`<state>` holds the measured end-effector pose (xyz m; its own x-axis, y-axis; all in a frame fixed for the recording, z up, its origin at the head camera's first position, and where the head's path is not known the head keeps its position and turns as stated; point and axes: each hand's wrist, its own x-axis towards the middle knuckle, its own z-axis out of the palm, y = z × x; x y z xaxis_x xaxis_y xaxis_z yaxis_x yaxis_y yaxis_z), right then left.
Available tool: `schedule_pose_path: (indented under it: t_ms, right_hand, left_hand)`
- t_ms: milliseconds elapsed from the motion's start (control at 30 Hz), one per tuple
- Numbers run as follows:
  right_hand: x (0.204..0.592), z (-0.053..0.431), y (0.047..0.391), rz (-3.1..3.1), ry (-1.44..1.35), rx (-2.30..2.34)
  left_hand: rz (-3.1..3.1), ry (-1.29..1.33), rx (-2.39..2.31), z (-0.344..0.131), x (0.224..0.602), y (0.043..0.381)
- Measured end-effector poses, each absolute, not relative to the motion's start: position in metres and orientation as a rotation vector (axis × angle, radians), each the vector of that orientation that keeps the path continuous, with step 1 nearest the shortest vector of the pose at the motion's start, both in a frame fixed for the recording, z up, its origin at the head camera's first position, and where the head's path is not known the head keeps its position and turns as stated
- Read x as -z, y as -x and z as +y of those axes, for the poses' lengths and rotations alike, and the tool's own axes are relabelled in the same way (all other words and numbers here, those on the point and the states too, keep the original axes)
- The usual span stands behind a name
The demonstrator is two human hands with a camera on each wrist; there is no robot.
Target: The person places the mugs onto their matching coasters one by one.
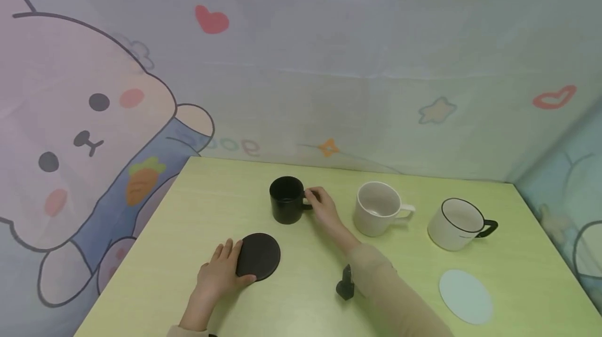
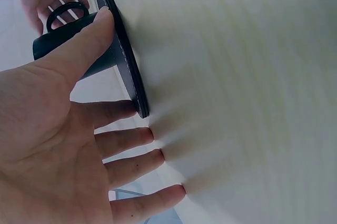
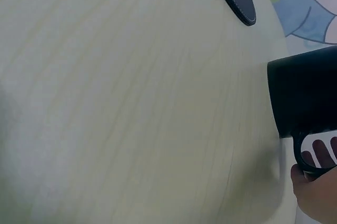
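A black mug [image 1: 287,201] stands upright on the table, its handle to the right. My right hand [image 1: 323,207] holds that handle; in the right wrist view the fingers [image 3: 321,153] show beyond the handle's loop. Nearer to me lies a round black coaster [image 1: 258,257], flat, with a stitched rim visible in the left wrist view. My left hand [image 1: 221,269] holds the coaster at its left side, thumb and index finger touching separate parts of the edge. The other left fingers [image 2: 137,169] are spread, their tips at the tabletop.
Right of the black mug stand a white mug [image 1: 376,209] and a white mug with a black rim and handle [image 1: 455,224]. A pale round coaster [image 1: 465,296] lies at the front right. Beside the right sleeve is a small dark object [image 1: 345,286]. A printed cloth [image 1: 301,65] hangs behind the table.
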<state>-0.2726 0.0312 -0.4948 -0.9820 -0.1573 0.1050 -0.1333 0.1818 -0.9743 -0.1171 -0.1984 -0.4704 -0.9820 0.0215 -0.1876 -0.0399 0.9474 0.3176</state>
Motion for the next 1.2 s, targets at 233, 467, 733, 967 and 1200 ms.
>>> schedule_pose_path:
  t_ms: [233,467,733,967,1200]
  right_hand:
    - [0.5006,0.0265,0.2763,2.448,0.284,1.969]
    - [0.5048,0.0248,0.2759,2.477,0.259,1.988]
    - [0.5027,0.0227,0.2749,2.415,0.232,2.053]
    - [0.5004,0.0216,0.2757,2.451,0.174,2.026]
    - [0.503,0.0221,0.2769,2.406,0.189,2.051]
  left_hand:
    - [2.919,0.016,-0.487,-0.1989,0.4709,0.116]
    - [2.911,0.022,-0.494,-0.1987,0.4725,0.1158]
    - [2.924,0.025,-0.501,-0.1994,0.4732,0.1177]
    - [2.915,0.025,-0.502,-0.1998,0.4722,0.1187]
    - [2.908,0.026,-0.509,-0.1995,0.4708,0.117]
